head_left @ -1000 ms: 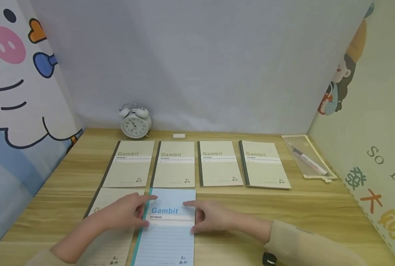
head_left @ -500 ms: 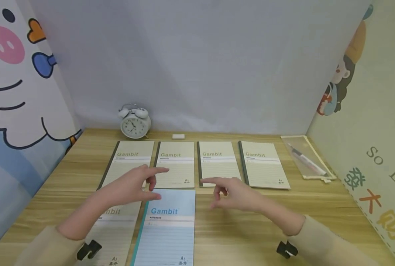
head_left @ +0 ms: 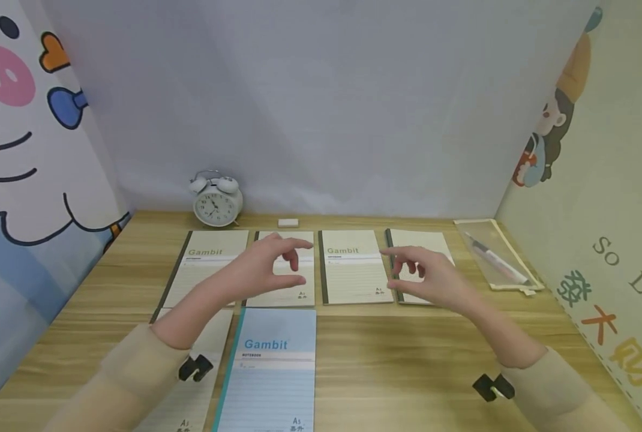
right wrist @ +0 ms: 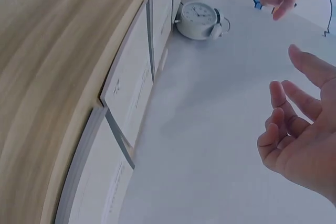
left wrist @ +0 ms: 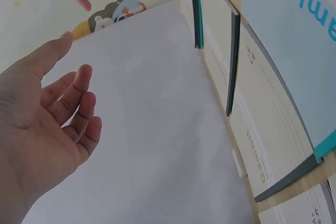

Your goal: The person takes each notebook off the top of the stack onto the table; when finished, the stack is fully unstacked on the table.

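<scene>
While both hands hover empty over the wooden surface (head_left: 418, 336), the left hand (head_left: 269, 267) hangs above the second cream notebook (head_left: 305, 282) behind the light-blue paper notebook (head_left: 275, 372), and the right hand (head_left: 426, 279) above the fourth cream notebook (head_left: 434, 240), fingers loosely spread. Judging by the layout, four cream books form the far row; the blue one lies nearer, unheld.

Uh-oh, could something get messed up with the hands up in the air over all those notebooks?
Maybe. The left hand and right hand hover, holding nothing, over the back row of cream paper notebooks, which lie edge to edge; a careless touch might knock the row crooked. The light blue notebook lies right beside a cream one, so a sleeve could drag it. The round white alarm clock stands close behind and might get bumped.
</scene>
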Demonstrator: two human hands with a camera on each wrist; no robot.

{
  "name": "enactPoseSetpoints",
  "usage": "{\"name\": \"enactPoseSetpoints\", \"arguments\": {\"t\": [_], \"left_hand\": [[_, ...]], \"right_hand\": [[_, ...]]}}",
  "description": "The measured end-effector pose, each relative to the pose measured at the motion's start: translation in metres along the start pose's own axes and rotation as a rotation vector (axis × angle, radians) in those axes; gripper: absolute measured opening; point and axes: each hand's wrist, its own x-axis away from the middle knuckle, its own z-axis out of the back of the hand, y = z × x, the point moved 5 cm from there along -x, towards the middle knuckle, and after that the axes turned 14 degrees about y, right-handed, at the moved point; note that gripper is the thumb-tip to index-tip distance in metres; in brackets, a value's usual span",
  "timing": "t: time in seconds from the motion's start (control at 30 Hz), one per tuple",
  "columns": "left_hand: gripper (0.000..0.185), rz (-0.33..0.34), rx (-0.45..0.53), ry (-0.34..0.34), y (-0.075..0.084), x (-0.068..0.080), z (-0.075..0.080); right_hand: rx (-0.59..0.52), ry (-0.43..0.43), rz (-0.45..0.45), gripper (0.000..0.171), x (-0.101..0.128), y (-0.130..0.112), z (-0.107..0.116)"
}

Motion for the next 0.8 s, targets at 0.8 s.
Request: {"name": "enactPoseSetpoints", "arguments": {"t": [0.8], "left_hand": [[0.08,0.029,0.211,0.082,0.035,-0.084,-0.094]], "right_hand": [[-0.037,0.094,-0.277,0.061,0.007,0.104,0.042]]}}
